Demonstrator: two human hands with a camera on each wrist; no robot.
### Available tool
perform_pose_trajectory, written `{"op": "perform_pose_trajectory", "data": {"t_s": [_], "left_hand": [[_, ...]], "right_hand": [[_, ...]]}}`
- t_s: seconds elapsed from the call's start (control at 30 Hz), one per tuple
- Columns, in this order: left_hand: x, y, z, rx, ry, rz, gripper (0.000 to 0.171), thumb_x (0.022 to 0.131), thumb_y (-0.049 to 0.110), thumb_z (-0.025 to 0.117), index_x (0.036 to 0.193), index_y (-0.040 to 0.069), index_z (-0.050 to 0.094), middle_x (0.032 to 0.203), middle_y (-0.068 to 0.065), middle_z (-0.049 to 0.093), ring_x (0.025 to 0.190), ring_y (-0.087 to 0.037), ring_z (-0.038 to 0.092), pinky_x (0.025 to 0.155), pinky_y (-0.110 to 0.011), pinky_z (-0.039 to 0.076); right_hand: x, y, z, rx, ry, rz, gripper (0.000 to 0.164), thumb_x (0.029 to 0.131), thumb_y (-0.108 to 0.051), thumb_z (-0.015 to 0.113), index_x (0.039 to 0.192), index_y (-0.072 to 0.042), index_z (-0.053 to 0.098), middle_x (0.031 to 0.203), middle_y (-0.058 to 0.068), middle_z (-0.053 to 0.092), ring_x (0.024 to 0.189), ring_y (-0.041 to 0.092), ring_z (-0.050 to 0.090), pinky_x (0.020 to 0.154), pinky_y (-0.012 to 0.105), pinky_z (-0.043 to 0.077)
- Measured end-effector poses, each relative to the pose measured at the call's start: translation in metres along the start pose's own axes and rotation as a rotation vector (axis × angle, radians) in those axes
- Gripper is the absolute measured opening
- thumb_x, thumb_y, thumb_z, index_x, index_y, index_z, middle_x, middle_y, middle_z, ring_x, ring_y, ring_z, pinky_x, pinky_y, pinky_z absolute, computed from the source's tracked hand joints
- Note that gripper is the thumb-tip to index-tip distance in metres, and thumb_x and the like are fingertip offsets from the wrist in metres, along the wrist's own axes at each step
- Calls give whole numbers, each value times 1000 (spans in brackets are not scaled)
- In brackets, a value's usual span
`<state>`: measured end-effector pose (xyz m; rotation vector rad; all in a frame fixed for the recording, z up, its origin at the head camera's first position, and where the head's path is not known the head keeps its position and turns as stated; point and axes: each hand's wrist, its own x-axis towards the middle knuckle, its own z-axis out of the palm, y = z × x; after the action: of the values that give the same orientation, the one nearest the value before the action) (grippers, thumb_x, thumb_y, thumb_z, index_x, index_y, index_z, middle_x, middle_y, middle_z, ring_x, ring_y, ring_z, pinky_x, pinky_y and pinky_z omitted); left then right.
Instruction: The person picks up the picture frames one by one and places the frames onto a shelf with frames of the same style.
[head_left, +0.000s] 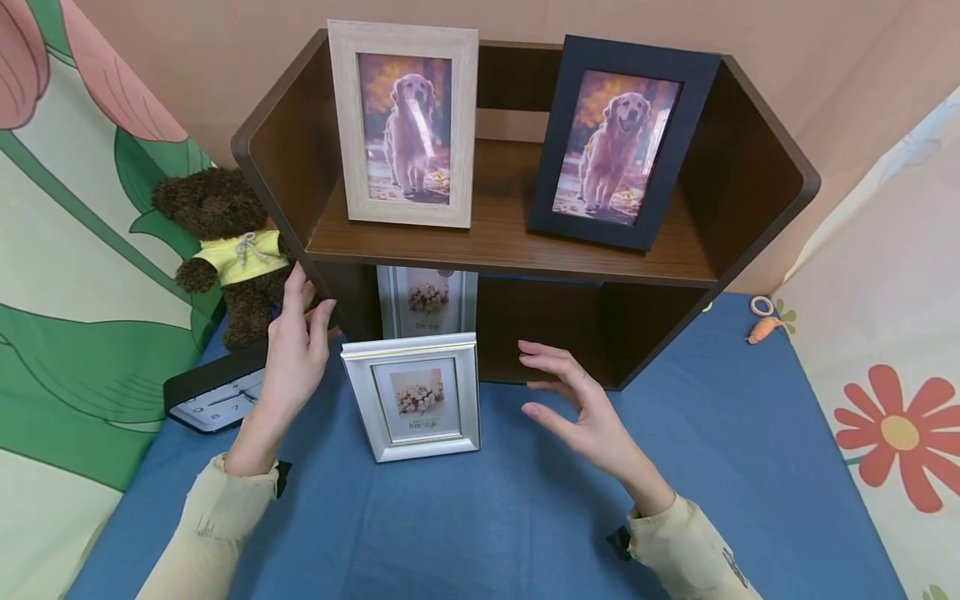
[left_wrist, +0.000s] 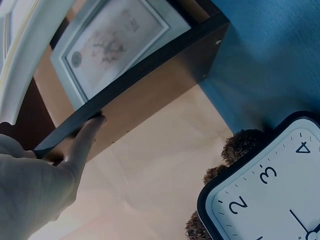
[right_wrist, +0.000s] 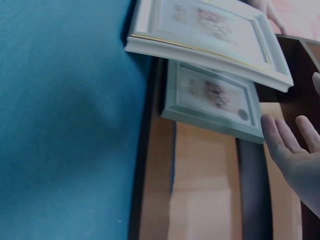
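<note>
My left hand [head_left: 296,350] grips the front edge of the left side panel of a dark brown wooden shelf [head_left: 510,262]; in the left wrist view a finger lies along the panel's outer face. In front of the lower compartment hovers my right hand [head_left: 573,408], fingers spread and holding nothing. Between the hands a silver-white picture frame [head_left: 420,446] stands on the blue cloth. Behind it, inside the lower compartment, is a pale green frame [right_wrist: 215,127], partly hidden. On the upper board stand a cream frame [head_left: 408,212] and a black frame [head_left: 592,229], both with dog photos.
Left of the shelf sits a brown teddy bear [head_left: 243,258] in a yellow top. A black-rimmed clock [left_wrist: 270,185] lies by it, partly behind my left forearm. A small ring with an orange toy [head_left: 763,329] lies at the right, near a flowered cloth [head_left: 892,333].
</note>
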<state>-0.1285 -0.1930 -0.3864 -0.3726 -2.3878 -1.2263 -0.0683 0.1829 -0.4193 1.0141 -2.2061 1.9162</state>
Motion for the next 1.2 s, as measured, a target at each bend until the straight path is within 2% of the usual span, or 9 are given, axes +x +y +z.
{"op": "perform_pose_trajectory", "data": {"t_s": [0.2,0.47,0.63,0.8,0.97,1.2], "left_hand": [[0,1,-1,-7,-4,-12,69,112,-5,48,172,14,20,160,-29,45,126,-52,62,79,-65,60],[1,1,0,-8,-11,-19,68,113,-3,49,172,14,20,161,-29,45,125,-51,64,79,-61,61],[0,1,-1,-7,-10,-28,67,113,-3,48,172,14,20,161,-30,44,127,-52,62,80,-64,61],[-1,2,-2,-6,-9,-33,68,113,-3,48,172,15,20,160,-31,45,122,-52,65,80,-65,61],[-1,2,-2,-14,-14,-32,67,113,-3,48,172,14,20,160,-32,44,119,-53,67,81,-66,61],[-1,-1,-2,-4,-9,-16,68,112,-4,49,171,14,21,159,-32,46,111,-52,71,79,-62,61]], "right_hand": [[0,11,9,10,-35,17,63,92,17,75,149,-1,54,162,20,43,143,35,50,110,48,54],[-1,26,20,17,-61,35,63,92,15,76,149,1,53,164,18,42,145,25,49,108,54,54],[-3,35,25,-10,-88,54,66,93,12,77,152,-5,53,165,15,41,146,23,47,107,56,55],[-4,41,30,-23,-123,65,66,95,8,77,153,-8,52,167,16,38,147,25,46,107,58,54],[-3,44,36,-19,-152,113,65,95,5,79,154,-10,54,170,10,35,149,29,44,109,56,53],[-2,49,45,18,-180,119,67,97,6,76,157,-9,50,171,13,31,152,35,39,110,56,53]]}}
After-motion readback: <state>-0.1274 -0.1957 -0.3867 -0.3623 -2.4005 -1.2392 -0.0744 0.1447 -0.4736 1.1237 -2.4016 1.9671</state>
